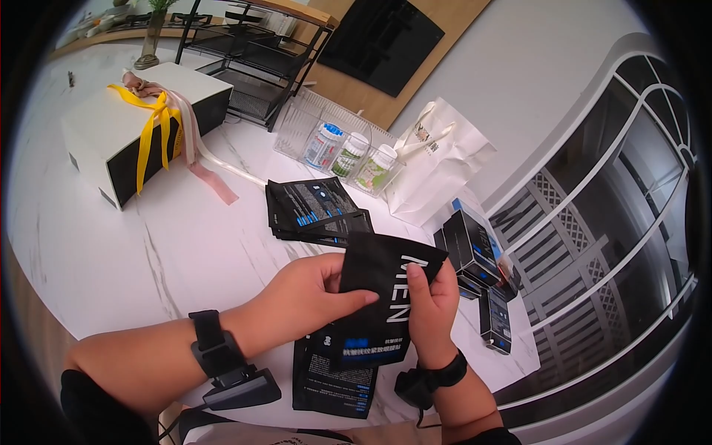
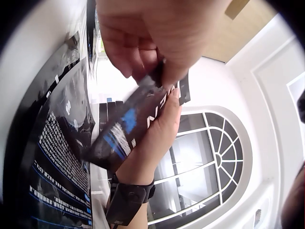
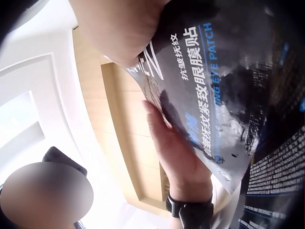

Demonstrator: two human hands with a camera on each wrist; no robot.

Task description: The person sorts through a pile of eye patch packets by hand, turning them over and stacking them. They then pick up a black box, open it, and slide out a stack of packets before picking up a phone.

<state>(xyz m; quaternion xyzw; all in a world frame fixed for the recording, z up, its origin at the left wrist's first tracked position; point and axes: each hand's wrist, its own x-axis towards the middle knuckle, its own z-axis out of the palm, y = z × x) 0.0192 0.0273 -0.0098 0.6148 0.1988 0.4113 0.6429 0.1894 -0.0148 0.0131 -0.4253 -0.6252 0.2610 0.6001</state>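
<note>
Both hands hold up a black eye patch sachet (image 1: 374,297) with "MEN" printed in white, over the near part of the table. My left hand (image 1: 315,293) pinches its left side, thumb across the front. On the opposite edge, my right hand (image 1: 434,297) grips with the thumb beside the lettering. The right wrist view shows the sachet's face (image 3: 209,90) with Chinese text and "EYE PATCH" in blue. Beneath it, more black sachets (image 1: 334,389) lie near the table's front edge, partly hidden by the held one. Behind the hands sits another pile of black sachets (image 1: 315,208).
Small black boxes (image 1: 475,248) are stacked at the right, near a white paper bag (image 1: 437,163). Bottles (image 1: 348,154) stand in a clear organizer (image 1: 297,122). A white box (image 1: 141,126) with ribbons sits at the left, before a black mesh rack (image 1: 248,67). The marble-patterned table (image 1: 200,245) has a rounded edge.
</note>
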